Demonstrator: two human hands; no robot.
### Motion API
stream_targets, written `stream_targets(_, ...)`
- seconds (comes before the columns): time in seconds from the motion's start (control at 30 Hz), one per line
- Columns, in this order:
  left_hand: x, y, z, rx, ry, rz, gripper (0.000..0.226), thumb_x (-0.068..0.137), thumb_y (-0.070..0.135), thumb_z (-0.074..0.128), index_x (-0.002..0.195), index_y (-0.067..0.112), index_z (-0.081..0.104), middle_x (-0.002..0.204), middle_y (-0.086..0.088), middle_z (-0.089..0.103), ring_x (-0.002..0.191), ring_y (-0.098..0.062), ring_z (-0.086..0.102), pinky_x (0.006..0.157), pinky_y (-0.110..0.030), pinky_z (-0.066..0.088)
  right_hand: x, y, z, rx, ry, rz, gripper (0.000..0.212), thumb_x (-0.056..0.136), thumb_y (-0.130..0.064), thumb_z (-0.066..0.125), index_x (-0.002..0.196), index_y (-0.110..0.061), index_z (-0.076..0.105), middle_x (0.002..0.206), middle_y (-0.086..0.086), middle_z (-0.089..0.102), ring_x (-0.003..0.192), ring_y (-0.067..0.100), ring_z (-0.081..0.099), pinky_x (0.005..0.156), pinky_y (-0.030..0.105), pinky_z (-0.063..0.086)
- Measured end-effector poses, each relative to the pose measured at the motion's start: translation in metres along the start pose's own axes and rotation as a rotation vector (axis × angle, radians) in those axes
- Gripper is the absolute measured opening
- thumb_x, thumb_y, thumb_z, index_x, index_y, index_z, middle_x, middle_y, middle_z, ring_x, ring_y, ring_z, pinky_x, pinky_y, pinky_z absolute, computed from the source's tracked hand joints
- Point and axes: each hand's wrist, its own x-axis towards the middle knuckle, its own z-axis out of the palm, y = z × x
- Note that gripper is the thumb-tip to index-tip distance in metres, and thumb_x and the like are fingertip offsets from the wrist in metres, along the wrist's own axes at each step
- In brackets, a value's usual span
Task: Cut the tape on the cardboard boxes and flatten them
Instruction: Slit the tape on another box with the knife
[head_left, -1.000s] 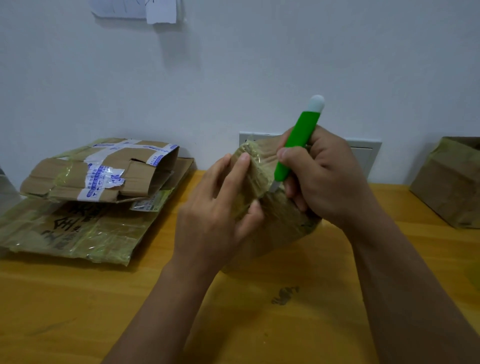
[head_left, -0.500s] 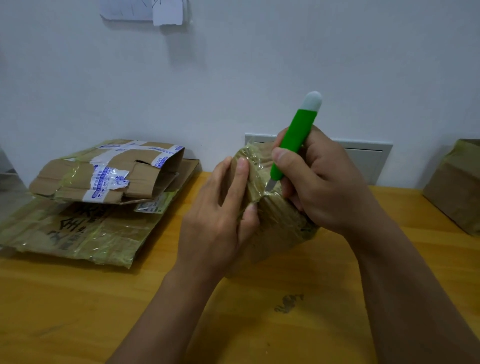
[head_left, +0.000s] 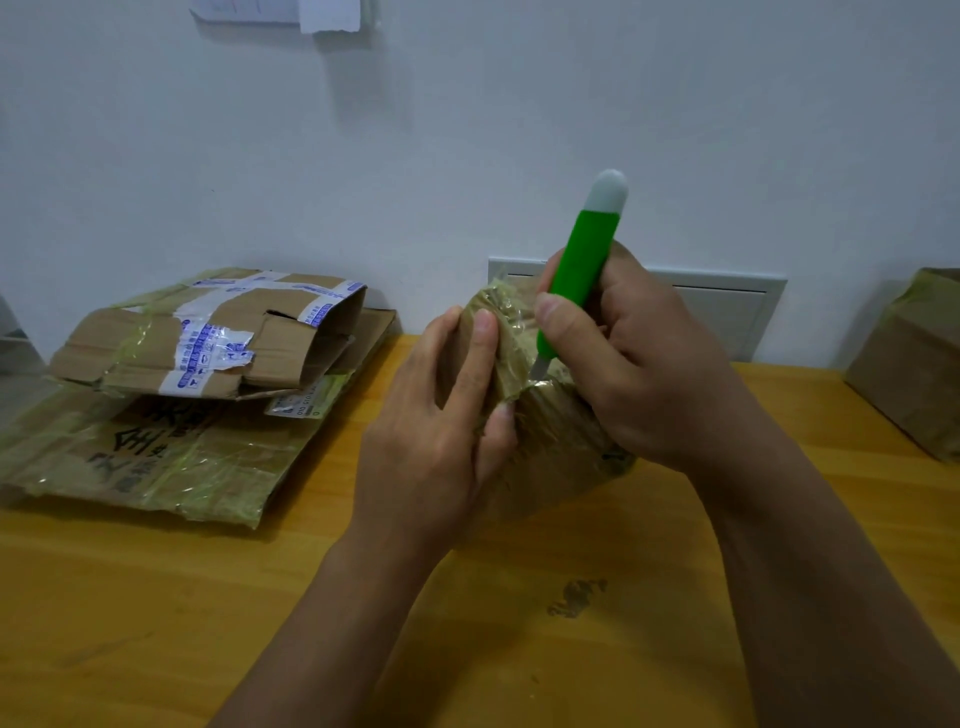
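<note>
Both hands (head_left: 631, 358) curled: box (head_left: 550, 441), knife (head_left: 579, 275)

light: we saw soft, even, dim-cool light | shadows: faint ones lay under the forearms toward 6 o'clock | glare: sheen on the taped box (head_left: 524, 332) | edges: wide-angle bending at 3 and 9 o'clock | focus: mildly soft

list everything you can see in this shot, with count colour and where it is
taped box: 1, brown under greenish tape, table centre, held
green cutter: 1, green with white cap, blade tip at the box's tape
flattened boxes: 2 at least, brown, stacked at left; top one has white-blue tape
uncut box: 1, brown, right edge
table: 1, yellow wood
wall panel: 1, pale grey, behind the hands
papers: white, on wall, top
left hand: grips taped box
right hand: grips cutter
</note>
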Motion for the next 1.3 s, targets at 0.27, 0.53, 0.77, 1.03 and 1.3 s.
stream_targets(0.27, -0.001, 0.005, 0.000, 0.021, -0.015, 0.016, 0.049, 0.105, 0.034, 0.033, 0.149, 0.012, 0.027, 0.144, -0.029, 0.043, 0.132, -0.038, 0.048, 0.098, -0.044, 0.051, 0.003, -0.001, 0.004, -0.050, 0.073, 0.174, 0.018, 0.094, -0.027, 0.051, 0.086, -0.010, 0.054, 0.058, -0.003, 0.052, 0.051, 0.009, 0.048, 0.052, 0.028, 0.038)
stream_targets(0.53, 0.001, 0.004, -0.002, 0.061, -0.023, 0.025, 0.051, 0.106, 0.040, 0.035, 0.150, 0.015, 0.026, 0.141, -0.027, 0.045, 0.129, -0.037, 0.048, 0.091, -0.041, 0.052, 0.001, 0.002, -0.007, 0.326, 0.131, 0.343, 0.035, 0.093, -0.015, 0.056, 0.064, 0.004, 0.050, 0.040, 0.009, 0.047, 0.028, 0.020, 0.039, 0.035, 0.023, 0.030)
stream_targets(0.77, 0.001, 0.003, -0.002, 0.061, -0.014, 0.006, 0.051, 0.105, 0.040, 0.035, 0.150, 0.015, 0.026, 0.140, -0.026, 0.046, 0.128, -0.036, 0.049, 0.088, -0.040, 0.052, 0.001, -0.002, 0.000, 0.310, 0.124, 0.234, 0.030, 0.095, -0.009, 0.054, 0.067, -0.001, 0.046, 0.037, 0.006, 0.043, 0.027, 0.018, 0.034, 0.036, 0.024, 0.029)
stream_targets(1.03, 0.001, 0.004, -0.001, 0.057, -0.024, 0.000, 0.051, 0.106, 0.040, 0.032, 0.150, 0.016, 0.026, 0.141, -0.027, 0.045, 0.128, -0.038, 0.049, 0.088, -0.039, 0.052, 0.001, -0.001, 0.001, 0.161, 0.084, 0.176, 0.028, 0.090, -0.017, 0.061, 0.068, -0.002, 0.052, 0.047, 0.003, 0.049, 0.039, 0.013, 0.040, 0.042, 0.031, 0.034)
stream_targets(1.3, 0.001, 0.004, -0.002, 0.042, -0.021, -0.003, 0.049, 0.106, 0.038, 0.028, 0.149, 0.015, 0.028, 0.141, -0.027, 0.045, 0.127, -0.038, 0.050, 0.087, -0.040, 0.053, -0.001, -0.001, 0.003, 0.200, 0.173, 0.221, 0.023, 0.090, -0.010, 0.058, 0.072, 0.002, 0.050, 0.042, 0.002, 0.047, 0.033, 0.012, 0.039, 0.040, 0.030, 0.033)
